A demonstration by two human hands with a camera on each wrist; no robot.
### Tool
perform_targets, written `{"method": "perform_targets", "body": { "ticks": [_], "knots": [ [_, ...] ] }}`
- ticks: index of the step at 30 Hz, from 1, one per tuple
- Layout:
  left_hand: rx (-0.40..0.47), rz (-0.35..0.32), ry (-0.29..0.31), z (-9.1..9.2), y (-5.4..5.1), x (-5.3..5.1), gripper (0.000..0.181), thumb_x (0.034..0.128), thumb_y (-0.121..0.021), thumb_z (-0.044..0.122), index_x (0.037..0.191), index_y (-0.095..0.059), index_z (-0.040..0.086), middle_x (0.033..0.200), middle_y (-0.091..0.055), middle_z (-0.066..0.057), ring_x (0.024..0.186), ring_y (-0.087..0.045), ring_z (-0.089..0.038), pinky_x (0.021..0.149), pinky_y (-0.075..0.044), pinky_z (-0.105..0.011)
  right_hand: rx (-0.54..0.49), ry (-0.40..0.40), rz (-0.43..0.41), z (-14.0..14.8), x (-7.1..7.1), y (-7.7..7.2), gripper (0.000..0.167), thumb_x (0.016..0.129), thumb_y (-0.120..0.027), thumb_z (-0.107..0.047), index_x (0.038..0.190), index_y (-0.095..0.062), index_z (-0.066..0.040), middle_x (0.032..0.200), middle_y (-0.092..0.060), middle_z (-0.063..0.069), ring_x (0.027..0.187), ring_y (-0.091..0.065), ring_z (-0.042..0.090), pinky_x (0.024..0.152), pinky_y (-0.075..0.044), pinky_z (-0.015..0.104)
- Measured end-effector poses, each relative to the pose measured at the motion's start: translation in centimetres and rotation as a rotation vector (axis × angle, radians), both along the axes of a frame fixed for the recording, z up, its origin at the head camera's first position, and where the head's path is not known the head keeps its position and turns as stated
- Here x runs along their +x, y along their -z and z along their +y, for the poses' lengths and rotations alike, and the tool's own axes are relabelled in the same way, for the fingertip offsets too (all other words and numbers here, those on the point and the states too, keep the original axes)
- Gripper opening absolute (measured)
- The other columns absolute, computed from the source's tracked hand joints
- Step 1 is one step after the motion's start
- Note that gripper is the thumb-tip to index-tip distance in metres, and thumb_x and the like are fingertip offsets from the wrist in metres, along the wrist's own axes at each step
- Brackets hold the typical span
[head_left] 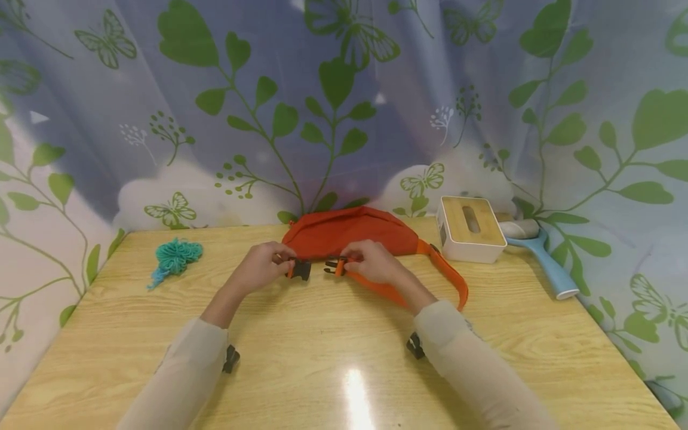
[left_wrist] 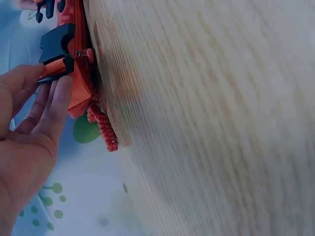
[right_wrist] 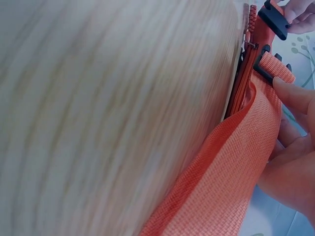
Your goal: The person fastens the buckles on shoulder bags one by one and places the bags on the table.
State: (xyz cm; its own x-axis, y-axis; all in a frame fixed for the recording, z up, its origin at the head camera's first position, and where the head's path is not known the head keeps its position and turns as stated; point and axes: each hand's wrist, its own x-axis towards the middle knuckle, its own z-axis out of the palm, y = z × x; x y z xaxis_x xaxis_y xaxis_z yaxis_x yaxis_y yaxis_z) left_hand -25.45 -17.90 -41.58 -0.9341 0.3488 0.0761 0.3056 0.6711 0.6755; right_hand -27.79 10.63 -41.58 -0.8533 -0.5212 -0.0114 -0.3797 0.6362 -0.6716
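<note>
A red waist bag (head_left: pixel 349 233) lies at the back of the table with its orange strap (head_left: pixel 448 272) looping out to the right. My left hand (head_left: pixel 263 266) pinches the black socket half of the buckle (head_left: pixel 301 270) by its webbing, thumb on one side and fingers on the other. In my right hand (head_left: pixel 374 261) is the pronged half of the buckle (head_left: pixel 334 266), pinched where the strap (right_wrist: pixel 221 162) threads through it. The two halves face each other, a small gap apart, in front of the bag. A braided red zipper pull (left_wrist: pixel 103 125) hangs at the bag's end.
Teal yarn (head_left: pixel 176 258) lies at the table's left. At the back right stands a white tissue box (head_left: pixel 473 230) with a wooden lid, beside a blue-handled tool (head_left: pixel 550 266) and a pale roll (head_left: pixel 518 229). A patterned curtain (head_left: pixel 279 107) hangs behind the table (head_left: pixel 301 364).
</note>
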Motion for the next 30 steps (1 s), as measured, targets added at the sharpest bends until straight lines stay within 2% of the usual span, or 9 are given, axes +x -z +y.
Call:
{"method": "perform_targets", "body": {
  "ticks": [8, 18, 25, 28, 30],
  "knots": [
    [0.023, 0.001, -0.005, 0.0, 0.0, 0.0, 0.023, 0.0979, -0.067, 0.013, 0.117, -0.072, 0.002, 0.110, -0.067, -0.012, 0.098, -0.066, -0.029, 0.074, -0.056, -0.038, -0.025, -0.022, 0.015, -0.8, 0.2, 0.0, 0.021, 0.097, -0.070, -0.011, 0.117, -0.072, -0.007, 0.107, -0.072, 0.004, 0.102, -0.066, 0.023, 0.090, -0.053, 0.040],
    [0.076, -0.006, -0.038, 0.0, -0.4, 0.2, 0.023, 0.0981, -0.067, 0.015, 0.118, -0.073, 0.003, 0.110, -0.069, -0.012, 0.098, -0.066, -0.028, 0.075, -0.056, -0.039, -0.044, -0.031, 0.017, -1.7, 0.2, -0.3, 0.020, 0.097, -0.070, -0.011, 0.116, -0.073, -0.008, 0.107, -0.072, 0.002, 0.100, -0.067, 0.020, 0.088, -0.053, 0.038],
    [0.092, -0.010, -0.046, -0.1, -0.3, 0.1, 0.023, 0.0979, -0.067, 0.015, 0.118, -0.073, 0.004, 0.110, -0.069, -0.011, 0.098, -0.066, -0.027, 0.074, -0.055, -0.038, -0.046, -0.025, 0.011, -2.3, 0.1, -0.4, 0.017, 0.098, -0.070, -0.011, 0.114, -0.073, -0.010, 0.104, -0.072, 0.000, 0.095, -0.067, 0.016, 0.086, -0.053, 0.037],
    [0.093, -0.009, -0.044, -0.1, -0.2, 0.1, 0.024, 0.0984, -0.067, 0.015, 0.118, -0.072, 0.004, 0.111, -0.069, -0.011, 0.098, -0.065, -0.027, 0.075, -0.056, -0.038, -0.050, -0.017, -0.004, -2.4, 0.2, -0.5, 0.016, 0.098, -0.070, -0.012, 0.114, -0.073, -0.011, 0.103, -0.072, -0.002, 0.095, -0.066, 0.016, 0.090, -0.052, 0.041],
    [0.092, -0.008, -0.045, -0.2, -0.1, 0.0, 0.024, 0.0987, -0.067, 0.016, 0.119, -0.072, 0.004, 0.112, -0.069, -0.011, 0.099, -0.065, -0.027, 0.075, -0.056, -0.039, -0.050, -0.014, -0.010, -2.4, 0.1, -0.6, 0.016, 0.098, -0.070, -0.013, 0.113, -0.073, -0.012, 0.102, -0.072, -0.003, 0.096, -0.066, 0.016, 0.100, -0.046, 0.045]
  ]
}}
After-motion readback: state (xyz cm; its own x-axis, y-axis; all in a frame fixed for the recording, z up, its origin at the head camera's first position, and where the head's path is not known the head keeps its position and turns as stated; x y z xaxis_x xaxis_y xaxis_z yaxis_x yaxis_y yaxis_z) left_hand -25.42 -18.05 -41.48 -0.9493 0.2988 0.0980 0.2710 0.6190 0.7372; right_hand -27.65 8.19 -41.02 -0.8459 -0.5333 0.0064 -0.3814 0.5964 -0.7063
